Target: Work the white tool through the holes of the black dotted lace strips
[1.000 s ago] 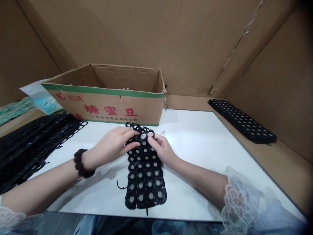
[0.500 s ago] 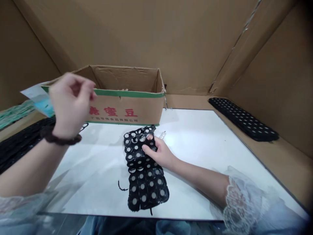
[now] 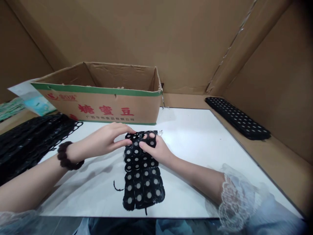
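Note:
A black, flexible sheet of joined rings with pale round centres [image 3: 137,178] lies lengthwise on the white board, its far end bent up. My right hand [image 3: 158,148] grips it near the far right edge, thumb on top and fingertips showing through the holes. At the far left edge, the thumb and forefinger of my left hand [image 3: 110,138] close on the sheet's border; exactly what sits between the fingertips is hard to make out. A thin black curved strip [image 3: 117,186] rests left of the sheet.
Behind the sheet stands an open cardboard box [image 3: 105,101] with a green rim. A heap of black perforated sheets [image 3: 31,140] lies at the left. Stacked dotted black sheets [image 3: 237,117] rest at the right, beside the white board [image 3: 195,156]. Cardboard walls surround the area.
My left hand lifted away toward the box, then came back to the sheet's far left edge. My right hand stayed on the sheet, whose far end shifted and folded differently.

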`<state>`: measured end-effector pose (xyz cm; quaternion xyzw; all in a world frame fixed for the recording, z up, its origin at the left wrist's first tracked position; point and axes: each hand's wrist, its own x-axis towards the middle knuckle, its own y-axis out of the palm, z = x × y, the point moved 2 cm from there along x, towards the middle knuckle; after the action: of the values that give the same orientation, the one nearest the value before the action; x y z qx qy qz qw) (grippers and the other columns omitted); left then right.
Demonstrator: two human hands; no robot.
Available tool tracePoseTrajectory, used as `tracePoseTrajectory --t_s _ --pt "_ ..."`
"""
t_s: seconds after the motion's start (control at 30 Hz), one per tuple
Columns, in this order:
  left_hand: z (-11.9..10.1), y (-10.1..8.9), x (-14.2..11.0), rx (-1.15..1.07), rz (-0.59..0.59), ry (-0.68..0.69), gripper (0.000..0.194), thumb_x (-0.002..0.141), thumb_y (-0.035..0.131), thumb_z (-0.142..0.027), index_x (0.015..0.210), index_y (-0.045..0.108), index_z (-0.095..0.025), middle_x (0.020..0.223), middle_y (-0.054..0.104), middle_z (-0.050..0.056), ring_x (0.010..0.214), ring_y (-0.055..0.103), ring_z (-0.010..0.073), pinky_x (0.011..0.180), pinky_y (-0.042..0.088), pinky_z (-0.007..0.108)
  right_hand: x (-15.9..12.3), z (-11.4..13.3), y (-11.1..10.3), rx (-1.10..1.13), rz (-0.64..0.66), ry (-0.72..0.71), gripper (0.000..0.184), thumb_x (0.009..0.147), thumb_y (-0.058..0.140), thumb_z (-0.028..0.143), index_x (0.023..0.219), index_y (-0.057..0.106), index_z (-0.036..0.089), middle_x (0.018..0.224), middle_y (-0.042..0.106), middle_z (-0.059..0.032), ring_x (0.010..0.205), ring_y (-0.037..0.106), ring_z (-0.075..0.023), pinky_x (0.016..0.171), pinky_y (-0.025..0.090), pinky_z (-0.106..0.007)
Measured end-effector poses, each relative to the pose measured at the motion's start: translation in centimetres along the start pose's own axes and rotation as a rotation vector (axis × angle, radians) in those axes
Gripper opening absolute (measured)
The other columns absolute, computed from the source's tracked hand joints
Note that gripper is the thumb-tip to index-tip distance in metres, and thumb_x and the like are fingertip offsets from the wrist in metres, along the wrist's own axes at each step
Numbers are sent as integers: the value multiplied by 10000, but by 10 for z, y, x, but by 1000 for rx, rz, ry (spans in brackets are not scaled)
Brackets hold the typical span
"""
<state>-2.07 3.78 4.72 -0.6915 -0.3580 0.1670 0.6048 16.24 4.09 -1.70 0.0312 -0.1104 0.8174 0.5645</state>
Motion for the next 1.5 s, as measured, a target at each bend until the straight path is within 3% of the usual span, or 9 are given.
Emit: tracePoseTrajectory --t_s 0.23,0.43,0.53,0.63,0.7,0.83,0.9,1.07,1.5 --pt "8 -2 3 -102 -135 -211 229 872 427 -342 874 616 -212 806 677 -4 738 614 142 651 452 223 -1 -2 3 1 12 -2 168 729 568 299 759 457 177 773 519 1 771 508 -141 776 420 -326" --pt "52 -80 12 348 -980 -527 368 928 271 -328 994 574 -130 859 607 20 743 563 118 713 448 295 -2 -3 5 15 77 -18 162 748 557 311 763 473 173 783 548 -10 779 529 -148 784 426 -330" --pt "77 -100 23 451 -852 -533 303 842 467 -373 1047 579 -180 1165 515 1 1105 460 211 959 334 440 -3 0 3 29 56 -12 209 732 582 343 802 483 173 811 571 -16 806 546 -157 799 429 -338" --pt "62 -91 23 436 -829 -407 355 871 438 -334 1209 475 -231 1327 397 -2 1237 349 224 1012 264 459 -4 5 2 14 71 -36 206 718 591 300 839 478 175 850 578 -20 840 547 -161 828 420 -346" --pt "36 -69 17 412 -816 -247 290 892 398 -278 1153 520 -239 1237 498 -3 1174 425 190 992 305 409 -4 5 3 -13 76 -49 181 720 574 252 853 479 175 863 575 -21 844 543 -158 833 417 -344" --pt "-4 -11 10 254 -407 176 223 852 470 -267 1039 584 -229 1029 642 13 979 562 167 892 396 340 -2 -1 3 -23 5 -53 182 740 558 258 885 505 160 882 584 -31 843 539 -157 810 425 -330" --pt "-7 10 9 175 -281 238 249 849 487 -289 1076 564 -220 1044 643 39 960 569 173 882 397 340 0 -4 3 9 -14 -65 204 758 550 295 902 519 154 881 587 -34 825 539 -157 773 434 -318" --pt "3 28 11 109 -188 188 319 822 541 -359 1090 547 -188 998 647 64 909 566 185 892 377 362 -1 -3 4 24 44 -108 172 794 506 325 777 516 154 723 538 -6 698 509 -146 641 422 -287" --pt "-7 26 9 -77 -302 -186 227 893 392 -274 907 603 -190 831 664 14 818 568 156 746 442 267 -5 -5 7 -197 88 -162 159 835 423 245 703 471 170 658 483 15 611 426 -106 576 345 -234"
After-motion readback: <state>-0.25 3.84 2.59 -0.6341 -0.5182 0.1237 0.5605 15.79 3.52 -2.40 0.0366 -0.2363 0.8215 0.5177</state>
